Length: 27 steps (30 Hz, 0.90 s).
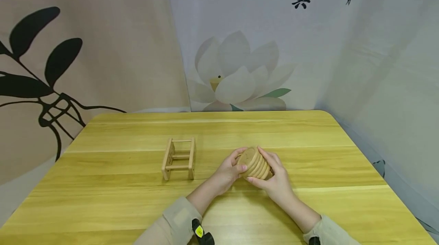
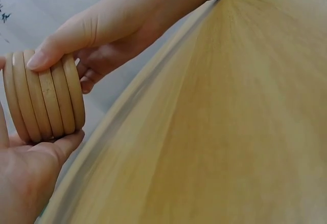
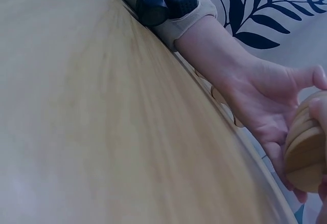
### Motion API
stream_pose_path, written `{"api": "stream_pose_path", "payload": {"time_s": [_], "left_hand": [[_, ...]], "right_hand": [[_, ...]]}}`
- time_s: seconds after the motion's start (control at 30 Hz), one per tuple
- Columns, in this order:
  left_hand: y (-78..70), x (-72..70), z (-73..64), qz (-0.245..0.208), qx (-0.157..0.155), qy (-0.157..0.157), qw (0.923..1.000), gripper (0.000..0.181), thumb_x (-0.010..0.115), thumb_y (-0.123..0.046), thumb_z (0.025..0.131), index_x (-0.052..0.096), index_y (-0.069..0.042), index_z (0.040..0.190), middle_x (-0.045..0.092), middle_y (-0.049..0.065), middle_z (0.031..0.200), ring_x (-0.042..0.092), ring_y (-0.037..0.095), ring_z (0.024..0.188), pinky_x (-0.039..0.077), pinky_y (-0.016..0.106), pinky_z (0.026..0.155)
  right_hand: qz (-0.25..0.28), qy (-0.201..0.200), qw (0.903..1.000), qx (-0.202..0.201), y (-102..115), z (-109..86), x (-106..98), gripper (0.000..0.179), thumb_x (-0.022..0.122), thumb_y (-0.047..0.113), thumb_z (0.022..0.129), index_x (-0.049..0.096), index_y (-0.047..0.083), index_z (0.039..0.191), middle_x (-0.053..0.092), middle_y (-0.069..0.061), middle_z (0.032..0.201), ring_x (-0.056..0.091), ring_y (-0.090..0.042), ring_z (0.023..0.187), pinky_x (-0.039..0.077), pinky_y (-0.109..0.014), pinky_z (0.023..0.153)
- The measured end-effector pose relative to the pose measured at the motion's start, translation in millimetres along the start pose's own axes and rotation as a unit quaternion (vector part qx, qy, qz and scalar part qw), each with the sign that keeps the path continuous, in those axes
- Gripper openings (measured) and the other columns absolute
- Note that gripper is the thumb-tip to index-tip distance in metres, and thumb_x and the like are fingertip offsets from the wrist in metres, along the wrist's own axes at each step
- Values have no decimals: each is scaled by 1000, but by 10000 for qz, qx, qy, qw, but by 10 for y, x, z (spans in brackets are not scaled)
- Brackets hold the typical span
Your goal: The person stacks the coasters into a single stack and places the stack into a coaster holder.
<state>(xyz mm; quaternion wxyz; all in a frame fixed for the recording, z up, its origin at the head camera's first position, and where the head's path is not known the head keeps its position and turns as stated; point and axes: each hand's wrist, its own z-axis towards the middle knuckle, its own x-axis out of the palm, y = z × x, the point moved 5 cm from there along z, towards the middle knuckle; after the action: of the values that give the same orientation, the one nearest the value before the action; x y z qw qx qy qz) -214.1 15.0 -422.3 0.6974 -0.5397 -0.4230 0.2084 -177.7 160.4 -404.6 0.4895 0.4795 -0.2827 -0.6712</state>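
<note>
A stack of round wooden coasters is held between both hands above the table, tilted so one flat face shows. On its left side my left hand grips the stack, thumb over the near face. My right hand pinches the stack from the right, between thumb and fingers. Several coaster edges line up side by side in the left wrist view. In the right wrist view the coasters are cut off by the right edge, and most of the right hand is out of frame.
A small wooden rack with side frames and crossbars stands on the table, left of the hands. The wooden table has a light, striped grain. Behind it hangs a printed cloth with leaves and a lotus.
</note>
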Motion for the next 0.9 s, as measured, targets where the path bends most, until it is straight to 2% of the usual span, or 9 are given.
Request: {"api": "stream_pose_path", "payload": {"time_s": [0.17, 0.37, 0.47, 0.67, 0.8, 0.9], "left_hand": [[-4, 14, -14, 105, -114, 114, 9998, 71, 57, -11, 83, 26, -2, 146, 44, 17, 135, 53, 21, 112, 46, 35, 93], [19, 24, -13, 216, -209, 320, 9990, 72, 55, -17, 81, 26, -7, 146, 43, 16, 135, 52, 24, 112, 46, 41, 94], [31, 24, -9, 281, -251, 388, 9985, 72, 54, -18, 81, 24, -8, 146, 42, 16, 135, 52, 26, 114, 46, 44, 94], [50, 13, -7, 488, -351, 362, 9975, 71, 55, -21, 83, 25, -11, 146, 43, 15, 136, 53, 29, 115, 45, 46, 95], [54, -7, -6, 707, -284, 362, 9964, 71, 57, -24, 84, 26, -10, 146, 46, 15, 134, 55, 29, 112, 47, 44, 93], [51, -31, -5, 917, -157, 370, 9950, 71, 60, -26, 84, 28, -10, 145, 48, 15, 131, 58, 29, 109, 50, 43, 89]], "right_hand": [[-129, 60, 9999, 69, 53, -2, -9, 88, 87, 6, 68, 45, 13, 144, 48, -9, 127, 49, -22, 111, 44, -23, 90], [-284, 217, 9993, 125, 331, -7, -42, 82, 84, -2, 69, 45, 2, 141, 48, -17, 125, 51, -28, 109, 46, -29, 88], [-367, 277, 9988, 156, 395, 1, -53, 80, 84, -2, 69, 46, 1, 140, 48, -18, 124, 51, -29, 109, 47, -34, 88], [-284, 407, 9988, -35, 407, 14, -63, 80, 84, -2, 69, 46, 2, 139, 47, -19, 125, 50, -33, 111, 45, -49, 89], [-425, 476, 9979, -145, 413, 29, -71, 80, 84, -1, 68, 46, 1, 139, 48, -18, 124, 50, -33, 110, 46, -48, 89], [-586, 484, 9968, -245, 294, 40, -68, 83, 86, -1, 67, 46, 3, 140, 48, -17, 123, 51, -32, 109, 47, -48, 87]]}}
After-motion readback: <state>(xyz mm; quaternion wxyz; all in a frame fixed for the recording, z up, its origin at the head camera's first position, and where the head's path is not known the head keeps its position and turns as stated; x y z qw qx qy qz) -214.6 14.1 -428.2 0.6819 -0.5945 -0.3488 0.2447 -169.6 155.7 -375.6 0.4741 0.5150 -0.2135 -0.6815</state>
